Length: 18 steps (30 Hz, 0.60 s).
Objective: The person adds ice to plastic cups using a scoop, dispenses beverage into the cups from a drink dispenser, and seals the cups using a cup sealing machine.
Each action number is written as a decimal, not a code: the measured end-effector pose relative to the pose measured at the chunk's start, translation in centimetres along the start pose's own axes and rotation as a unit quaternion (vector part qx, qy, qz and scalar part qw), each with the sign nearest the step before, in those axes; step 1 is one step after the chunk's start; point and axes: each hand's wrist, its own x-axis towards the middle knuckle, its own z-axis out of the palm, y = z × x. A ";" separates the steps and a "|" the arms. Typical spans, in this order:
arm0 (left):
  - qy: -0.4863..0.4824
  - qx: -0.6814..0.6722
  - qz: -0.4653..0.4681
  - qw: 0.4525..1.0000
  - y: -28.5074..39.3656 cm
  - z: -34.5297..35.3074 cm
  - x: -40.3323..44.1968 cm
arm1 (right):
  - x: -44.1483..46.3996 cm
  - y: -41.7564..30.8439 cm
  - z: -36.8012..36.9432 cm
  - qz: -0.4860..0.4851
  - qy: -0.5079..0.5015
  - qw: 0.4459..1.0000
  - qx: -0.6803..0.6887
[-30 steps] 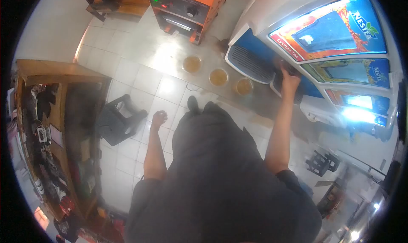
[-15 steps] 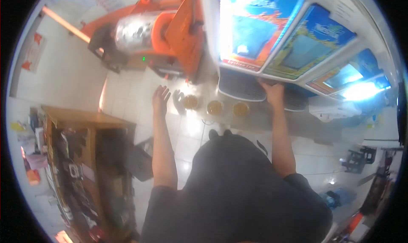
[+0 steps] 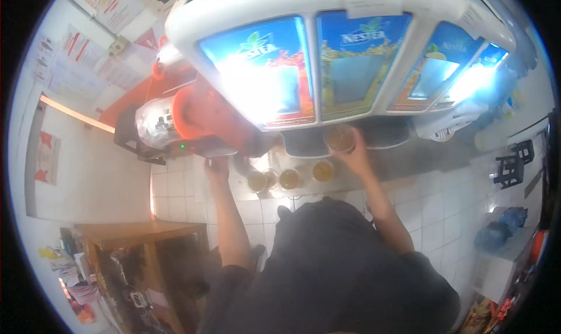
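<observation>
My right hand (image 3: 355, 156) is wrapped round a clear cup of brown drink (image 3: 340, 138), held just in front of the drip tray (image 3: 307, 143) of the drinks dispenser (image 3: 363, 65). My left hand (image 3: 217, 167) is at the lower front edge of the orange sealing machine (image 3: 204, 115); its fingertips are partly hidden there, so its grip is unclear. Between the hands, filled cups stand in a row on the counter: a left cup (image 3: 257, 181), a middle cup (image 3: 289, 179) and a right cup (image 3: 323, 170).
A wooden cabinet (image 3: 140, 230) stands at lower left, on the tiled floor. Posters (image 3: 87, 53) cover the wall at upper left. Black stools (image 3: 510, 169) and blue plastic bottles (image 3: 501, 229) are at the right. A white appliance (image 3: 447, 122) sits beside the dispenser.
The view has tilted up towards the dispenser. My right hand has come out from under the dispenser with a filled cup. My left hand has reached forward to the orange machine.
</observation>
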 end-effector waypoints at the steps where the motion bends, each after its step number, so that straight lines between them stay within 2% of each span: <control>1: -0.045 0.033 0.009 0.998 0.1 -0.3 -1.2 | -0.5 -1.1 0.2 -0.003 -0.003 1.000 -0.022; 2: -0.025 0.050 0.024 0.998 0.1 -1.0 -2.7 | -1.0 -2.2 0.4 -0.006 -0.006 0.999 -0.043; 6: 0.053 0.077 0.030 0.995 1.7 -4.7 -9.2 | -3.1 -5.5 4.0 0.021 -0.056 0.998 0.018; 7: 0.063 0.073 0.019 0.995 2.3 -6.2 -10.3 | -3.3 -6.1 5.3 0.021 -0.069 0.997 0.026; 8: 0.054 0.083 0.041 0.994 2.3 -9.9 -10.5 | -3.6 -7.1 6.6 0.022 -0.086 0.996 -0.023; 9: 0.030 0.084 -0.001 0.996 2.9 -11.0 -11.6 | -3.9 -7.9 8.2 0.016 -0.109 0.994 -0.024; 11: 0.035 0.108 -0.030 0.993 3.3 -9.7 -14.3 | -4.4 -9.7 11.8 0.078 -0.167 0.977 0.104; 15: 0.043 0.080 -0.087 0.992 5.0 -11.4 -14.4 | -4.0 -15.3 19.3 0.041 -0.221 0.974 0.036; 16: 0.068 0.317 -0.027 0.946 6.0 -10.8 -14.5 | -4.0 -16.1 21.3 0.037 -0.233 0.971 0.035; 17: 0.067 0.488 0.102 0.864 6.4 -10.1 -14.6 | -3.8 -16.8 23.2 0.032 -0.244 0.969 0.034; 18: 0.117 0.641 0.222 0.725 7.0 -8.8 -15.0 | -3.8 -17.1 25.0 0.034 -0.246 0.968 0.031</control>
